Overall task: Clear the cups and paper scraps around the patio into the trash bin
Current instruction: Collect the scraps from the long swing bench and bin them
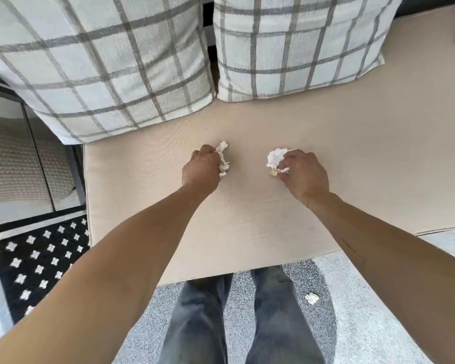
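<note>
Left hand (201, 166) has a tight grip on one scrap (223, 160), right hand (304, 172) clutches another (275, 158), third wad (311, 298) on the floor (365, 298) at 5 o'clock.

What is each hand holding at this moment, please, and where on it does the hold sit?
The left hand grips a crumpled paper scrap by its near side; the right hand pinches another crumpled scrap at its near edge.

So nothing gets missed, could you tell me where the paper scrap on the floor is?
In the head view, the crumpled paper scrap lies on the speckled grey floor, lower right, beside the person's right leg, in front of the tan seat cushion.
</note>
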Demonstrator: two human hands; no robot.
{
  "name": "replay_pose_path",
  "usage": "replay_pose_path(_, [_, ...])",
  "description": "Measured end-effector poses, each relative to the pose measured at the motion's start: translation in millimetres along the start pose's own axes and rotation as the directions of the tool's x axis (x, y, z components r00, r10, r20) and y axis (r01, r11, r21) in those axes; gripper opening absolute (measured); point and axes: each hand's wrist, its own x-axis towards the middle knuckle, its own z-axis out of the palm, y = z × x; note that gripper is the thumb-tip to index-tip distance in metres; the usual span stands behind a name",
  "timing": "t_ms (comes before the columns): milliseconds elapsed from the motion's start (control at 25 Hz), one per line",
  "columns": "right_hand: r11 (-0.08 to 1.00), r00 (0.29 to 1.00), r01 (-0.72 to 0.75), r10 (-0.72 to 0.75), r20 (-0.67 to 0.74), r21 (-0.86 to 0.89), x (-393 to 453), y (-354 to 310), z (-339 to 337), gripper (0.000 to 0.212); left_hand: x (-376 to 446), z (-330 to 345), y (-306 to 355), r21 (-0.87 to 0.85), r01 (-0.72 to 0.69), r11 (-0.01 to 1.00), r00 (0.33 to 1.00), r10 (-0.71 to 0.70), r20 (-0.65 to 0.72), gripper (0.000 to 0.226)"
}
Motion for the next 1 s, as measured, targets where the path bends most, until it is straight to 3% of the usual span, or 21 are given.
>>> replay_pose_path(200, [0.999, 0.997, 0.029, -0.03, -0.067, -0.03, -6.7, 4.3, 11.5, 0.02, -6.8, 7.1, -10.1, 0.109, -0.124, 0.986, 0.991, 0.129, -0.032, 0.019])
replay_pose_path(360, [0.997, 0.997, -0.051, 0.055, -0.053, 0.065, -23.5, -5.1, 0.8, 0.018, -21.3, -3.6, -12.4, -0.095, -0.049, 0.994, 0.998, 0.045, -0.05, 0.013])
replay_pose_path(520, [0.988, 0.983, -0.014, 0.041, -0.179, 0.154, -53.8, -28.8, -33.6, 0.019, -52.9, -35.7, -13.0, -0.295, -0.025, 0.955, 0.993, -0.011, -0.118, 0.014])
replay_pose_path(680, [0.981, 0.967, 0.1, -0.055, -0.25, 0.168, -85.7, -76.7, -90.2, 0.047, -90.8, -91.5, -18.8, -0.402, -0.087, 0.912, 0.979, 0.003, -0.204, 0.013])
replay_pose_path(840, [0.958, 0.92, 0.212, -0.13, -0.371, 0.191, -119.4, -132.9, -143.1, 0.03, -135.9, -146.2, -29.0, -0.503, -0.195, 0.842, 0.949, 0.033, -0.312, 0.02])
replay_pose_path(1000, [0.944, 0.883, 0.296, -0.212, -0.419, 0.148, -154.6, -178.1, -176.7, 0.025, -192.7, -179.5, -38.4, -0.552, -0.3, 0.778, 0.885, 0.012, -0.465, 0.015])
